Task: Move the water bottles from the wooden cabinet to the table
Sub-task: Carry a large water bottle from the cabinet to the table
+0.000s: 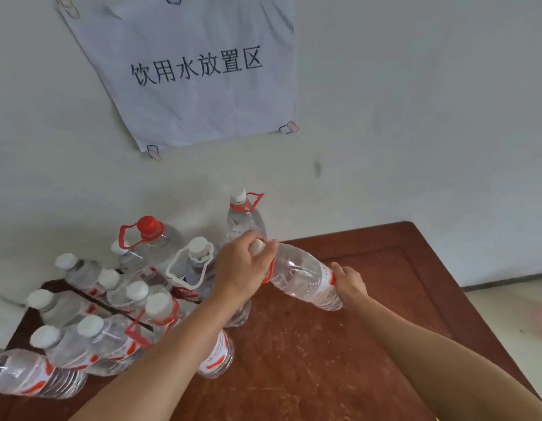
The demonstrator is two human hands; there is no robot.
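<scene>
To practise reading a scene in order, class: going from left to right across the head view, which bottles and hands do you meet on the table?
Lying bottle → red-capped jug → white-handled bottle → left hand → tilted bottle → right hand.

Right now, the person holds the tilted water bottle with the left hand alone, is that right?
Not alone: the head view shows both hands on the tilted water bottle, the left hand gripping its cap end, the right hand holding its base.
</scene>
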